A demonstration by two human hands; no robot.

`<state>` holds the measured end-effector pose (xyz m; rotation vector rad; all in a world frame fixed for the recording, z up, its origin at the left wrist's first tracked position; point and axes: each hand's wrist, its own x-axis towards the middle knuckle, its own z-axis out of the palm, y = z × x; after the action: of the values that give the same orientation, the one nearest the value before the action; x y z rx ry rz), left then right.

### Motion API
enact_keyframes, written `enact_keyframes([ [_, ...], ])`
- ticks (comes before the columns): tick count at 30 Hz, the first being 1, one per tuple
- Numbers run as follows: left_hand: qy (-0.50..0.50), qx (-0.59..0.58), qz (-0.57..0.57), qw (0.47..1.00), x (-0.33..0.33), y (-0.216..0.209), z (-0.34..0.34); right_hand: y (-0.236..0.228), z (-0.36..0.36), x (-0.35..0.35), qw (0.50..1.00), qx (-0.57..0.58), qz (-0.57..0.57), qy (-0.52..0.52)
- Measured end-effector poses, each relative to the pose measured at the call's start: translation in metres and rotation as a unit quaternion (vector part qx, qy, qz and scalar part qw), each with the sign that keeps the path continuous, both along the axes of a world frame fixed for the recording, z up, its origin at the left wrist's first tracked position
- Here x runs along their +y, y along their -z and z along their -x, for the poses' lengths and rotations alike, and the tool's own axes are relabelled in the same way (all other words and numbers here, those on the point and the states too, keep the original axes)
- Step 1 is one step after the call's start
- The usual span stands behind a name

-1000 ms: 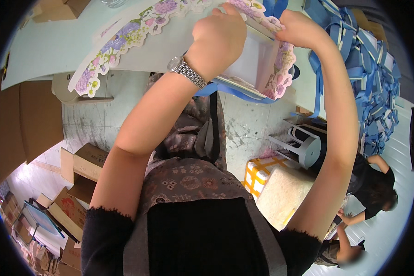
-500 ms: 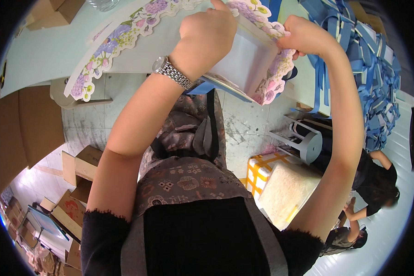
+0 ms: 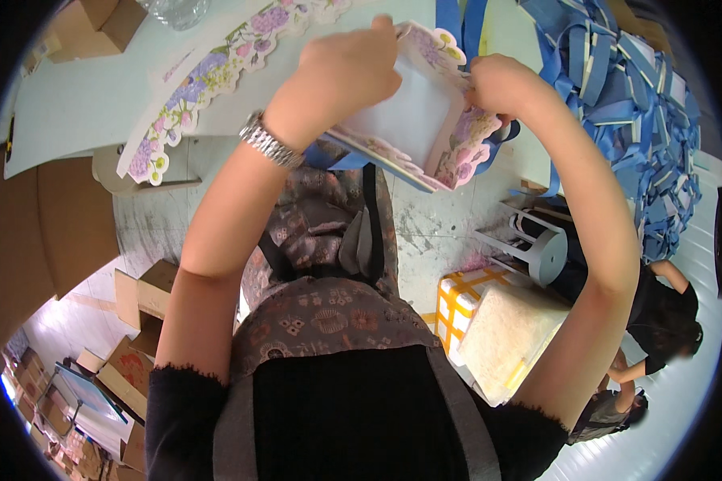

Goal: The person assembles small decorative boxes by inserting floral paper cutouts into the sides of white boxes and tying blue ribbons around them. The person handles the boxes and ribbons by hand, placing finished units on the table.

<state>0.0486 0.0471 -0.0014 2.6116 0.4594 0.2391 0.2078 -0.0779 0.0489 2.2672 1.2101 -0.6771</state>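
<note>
An open box [image 3: 413,104] with pale inner walls and a scalloped, flower-printed border sits tilted at the near edge of the table. My left hand [image 3: 341,76] is curled over the box's left side, its fingertips partly hidden. At the right side, my right hand [image 3: 507,86] pinches the flowered border [image 3: 469,148]. Blue ribbon [image 3: 333,156] hangs below the box and more shows beside its right wall. To the left lies a long scalloped flower-printed strip [image 3: 196,80], curving over the table edge.
A tangled heap of blue ribboned pieces [image 3: 618,96] covers the right of the table [image 3: 64,120]. Clear plastic [image 3: 176,10] and a cardboard box [image 3: 96,28] stand at the far left. Below are a grey stool [image 3: 541,252], a yellow-taped carton [image 3: 457,305] and two people [image 3: 666,313].
My left hand has shifted left and slightly down along the box. My right hand has moved a little left, and the box has tilted slightly, showing more ribbon on its right.
</note>
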Motion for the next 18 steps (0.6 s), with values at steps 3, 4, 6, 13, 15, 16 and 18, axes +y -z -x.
enact_keyframes([
  [3,0.004,0.041,0.024,0.999,-0.001,-0.002,0.010,-0.016,-0.003,0.006,0.995,0.009,-0.103,-0.002],
  [4,-0.008,0.051,0.017,0.999,-0.003,-0.004,0.009,-0.014,-0.001,0.013,0.972,0.029,-0.226,-0.050],
  [6,-0.021,0.074,0.010,0.997,-0.010,-0.007,0.007,0.004,0.007,0.015,0.881,0.068,-0.449,-0.132],
  [13,-0.039,0.049,-0.039,0.997,-0.013,-0.002,0.006,0.006,0.012,0.021,0.899,0.029,-0.372,-0.231],
  [15,-0.030,0.080,-0.068,0.994,-0.018,-0.007,0.003,0.003,0.016,0.019,0.908,-0.024,-0.338,-0.247],
  [16,-0.024,0.076,-0.064,0.995,-0.018,-0.006,0.003,-0.001,0.021,0.019,0.921,-0.037,-0.303,-0.240],
  [18,-0.013,0.071,-0.062,0.996,-0.018,-0.006,0.003,-0.008,0.033,0.025,0.943,-0.062,-0.237,-0.226],
])
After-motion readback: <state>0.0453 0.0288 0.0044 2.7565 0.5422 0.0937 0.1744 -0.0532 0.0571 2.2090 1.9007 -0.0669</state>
